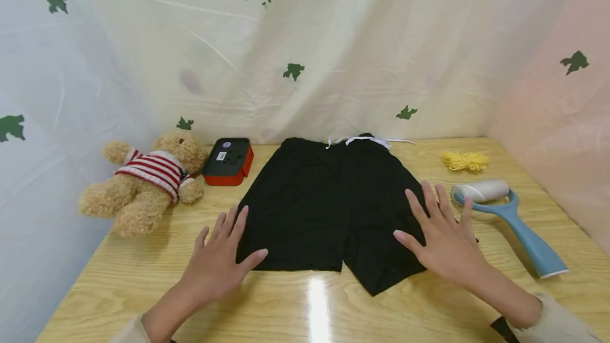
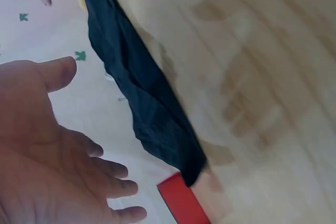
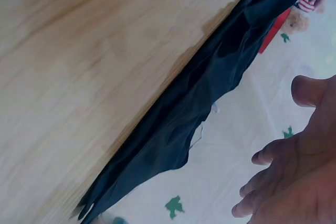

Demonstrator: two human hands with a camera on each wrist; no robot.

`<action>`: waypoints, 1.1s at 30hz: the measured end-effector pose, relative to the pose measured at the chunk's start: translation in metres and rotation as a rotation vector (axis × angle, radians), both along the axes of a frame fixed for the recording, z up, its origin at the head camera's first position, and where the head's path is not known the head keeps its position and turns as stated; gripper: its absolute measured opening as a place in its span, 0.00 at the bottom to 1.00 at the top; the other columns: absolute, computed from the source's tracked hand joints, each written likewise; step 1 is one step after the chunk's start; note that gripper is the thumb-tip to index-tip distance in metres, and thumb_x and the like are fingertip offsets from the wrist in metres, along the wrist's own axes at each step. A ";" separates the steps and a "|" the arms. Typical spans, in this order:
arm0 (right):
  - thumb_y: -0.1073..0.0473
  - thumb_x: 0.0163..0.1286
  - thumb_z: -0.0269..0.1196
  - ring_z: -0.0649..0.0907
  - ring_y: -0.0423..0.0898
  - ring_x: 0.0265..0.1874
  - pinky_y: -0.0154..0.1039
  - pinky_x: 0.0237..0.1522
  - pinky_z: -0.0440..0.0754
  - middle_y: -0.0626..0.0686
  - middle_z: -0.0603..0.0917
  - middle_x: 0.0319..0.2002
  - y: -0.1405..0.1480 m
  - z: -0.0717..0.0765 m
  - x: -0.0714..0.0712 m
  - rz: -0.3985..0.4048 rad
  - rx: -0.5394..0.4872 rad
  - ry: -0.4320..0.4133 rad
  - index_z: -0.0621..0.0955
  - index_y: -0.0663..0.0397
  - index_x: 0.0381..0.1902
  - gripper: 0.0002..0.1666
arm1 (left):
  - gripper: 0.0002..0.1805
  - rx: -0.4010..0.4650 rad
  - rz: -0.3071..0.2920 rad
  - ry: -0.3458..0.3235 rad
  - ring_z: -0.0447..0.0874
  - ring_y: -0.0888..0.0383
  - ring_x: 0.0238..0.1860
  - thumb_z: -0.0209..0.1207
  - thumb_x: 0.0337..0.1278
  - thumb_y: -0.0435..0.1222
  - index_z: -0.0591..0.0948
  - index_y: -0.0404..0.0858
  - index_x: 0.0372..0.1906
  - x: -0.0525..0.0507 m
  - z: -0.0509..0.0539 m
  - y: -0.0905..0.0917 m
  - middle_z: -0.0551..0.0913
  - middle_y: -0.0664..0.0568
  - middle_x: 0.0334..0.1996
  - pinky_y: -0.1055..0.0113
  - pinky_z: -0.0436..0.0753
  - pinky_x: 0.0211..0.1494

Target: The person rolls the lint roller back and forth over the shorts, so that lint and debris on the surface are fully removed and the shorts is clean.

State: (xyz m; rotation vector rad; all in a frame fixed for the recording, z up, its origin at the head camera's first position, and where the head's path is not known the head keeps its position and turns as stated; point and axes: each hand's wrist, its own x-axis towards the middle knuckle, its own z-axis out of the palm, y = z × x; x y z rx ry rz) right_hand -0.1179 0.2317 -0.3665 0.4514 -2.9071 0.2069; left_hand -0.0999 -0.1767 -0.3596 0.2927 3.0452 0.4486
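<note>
We are viewing the bare left hand (image 1: 216, 269) and bare right hand (image 1: 445, 240), fingers straightening and spreading, both holding nothing and hovering at the sides of the black cloth shorts (image 1: 305, 205). These are lying spread between the 2 hands on the pale wood-grain tabletop (image 1: 267, 311), 1 hem slanting near the right hand. We are judging that light, flat-fingered strokes from waistband to hem are suiting this thin cloth, squaring the slanted leg while sparing the blue-handled white roller (image 1: 524, 232) beyond.
</note>
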 end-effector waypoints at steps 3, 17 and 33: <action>0.33 0.70 0.51 0.33 0.58 0.73 0.69 0.58 0.18 0.60 0.34 0.76 0.007 0.001 0.000 -0.013 -0.009 0.011 0.42 0.49 0.78 0.52 | 0.50 0.041 0.005 0.010 0.46 0.40 0.74 0.54 0.59 0.63 0.47 0.45 0.78 -0.003 -0.002 -0.007 0.50 0.43 0.75 0.37 0.48 0.67; 0.34 0.70 0.52 0.62 0.81 0.57 0.70 0.57 0.18 0.74 0.47 0.71 0.072 0.012 0.001 -0.218 -0.091 0.031 0.40 0.52 0.77 0.53 | 0.41 0.228 -0.084 0.120 0.75 0.44 0.50 0.72 0.45 0.45 0.71 0.34 0.65 -0.024 -0.007 -0.056 0.76 0.43 0.50 0.47 0.73 0.48; 0.39 0.72 0.53 0.58 0.83 0.51 0.75 0.42 0.61 0.90 0.56 0.52 0.153 0.001 0.005 -0.407 -0.216 -0.055 0.51 0.84 0.66 0.52 | 0.35 0.341 -0.185 -0.023 0.63 0.56 0.32 0.74 0.40 0.36 0.78 0.31 0.59 -0.032 -0.023 -0.086 0.70 0.51 0.32 0.68 0.66 0.34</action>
